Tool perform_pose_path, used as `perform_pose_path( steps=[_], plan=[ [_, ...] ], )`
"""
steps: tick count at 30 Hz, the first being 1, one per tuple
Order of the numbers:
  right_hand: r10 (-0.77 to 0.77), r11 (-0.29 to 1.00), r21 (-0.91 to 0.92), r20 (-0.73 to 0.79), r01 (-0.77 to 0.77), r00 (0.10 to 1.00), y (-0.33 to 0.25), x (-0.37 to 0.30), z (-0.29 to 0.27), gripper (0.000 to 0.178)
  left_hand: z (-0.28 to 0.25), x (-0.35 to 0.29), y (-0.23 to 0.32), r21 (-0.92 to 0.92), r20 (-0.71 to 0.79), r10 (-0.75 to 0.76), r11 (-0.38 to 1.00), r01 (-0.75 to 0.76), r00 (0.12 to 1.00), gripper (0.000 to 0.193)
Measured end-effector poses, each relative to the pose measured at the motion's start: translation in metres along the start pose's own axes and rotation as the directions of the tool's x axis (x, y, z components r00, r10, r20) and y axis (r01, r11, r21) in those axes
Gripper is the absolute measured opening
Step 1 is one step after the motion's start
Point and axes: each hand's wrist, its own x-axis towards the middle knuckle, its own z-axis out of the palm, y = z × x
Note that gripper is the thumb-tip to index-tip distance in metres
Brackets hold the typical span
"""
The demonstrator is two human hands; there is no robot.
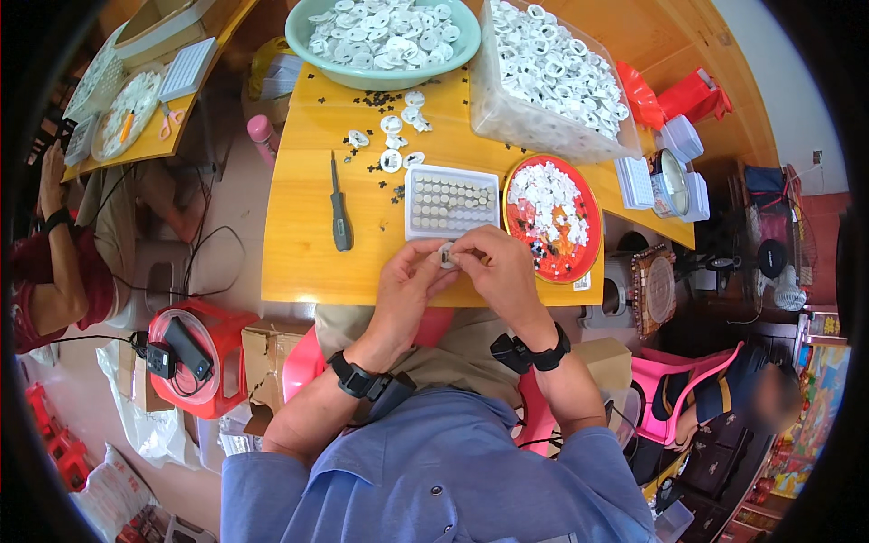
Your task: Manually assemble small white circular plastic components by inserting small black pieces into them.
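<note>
Close to the table's front edge, my left hand and my right hand meet, fingertips pinching a small round white plastic piece. Part of that piece is hidden by my fingers. Just beyond it lies a white tray with rows of small round silvery discs, like button cells. To the right of my right hand sits a red plate holding small white parts and some black ones. A screwdriver with a dark handle rests left of the tray. Several loose white round pieces and tiny black parts are scattered behind.
A pale green basin and a clear plastic bin, both heaped with white round pieces, occupy the far table. White boxes and a tin stand right. A red stool carries black devices. Other people sit left and right.
</note>
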Motion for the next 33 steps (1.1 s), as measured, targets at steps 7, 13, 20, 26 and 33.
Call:
perform_pose_path(
  steps=[7, 13, 20, 26, 33],
  plan=[
    [-0.159, 0.972, -0.181, -0.055, 0.147, 0.986, -0.002, -0.01, 0.002, 0.007, 0.002, -0.002, 0.0, 0.021, 0.014, -0.014, 1.0, 0.014, 1.0, 0.021],
    [0.18, 0.966, 0.18, 0.031, -0.183, 0.983, 0.01, -0.009, -0.005, 0.008, 0.005, -0.004, -0.005, 0.147, 0.053, 0.035, 0.988, -0.042, 0.998, 0.023],
    [0.28, 0.77, 0.523, 0.237, -0.365, 0.93, 0.01, -0.01, -0.025, 0.014, 0.01, -0.005, 0.006, 0.102, 0.131, 0.009, 0.995, -0.023, 0.991, 0.024],
    [0.194, 0.844, 0.485, 0.123, -0.229, 0.973, 0.013, -0.022, -0.015, 0.013, 0.014, -0.006, 0.006, 0.189, 0.125, -0.013, 0.982, -0.011, 0.992, 0.024],
    [0.143, 0.964, 0.228, -0.017, -0.136, 0.99, 0.012, -0.03, -0.034, 0.01, 0.011, -0.008, 0.006, 0.284, 0.066, -0.011, 0.959, -0.008, 0.998, 0.018]
  ],
)
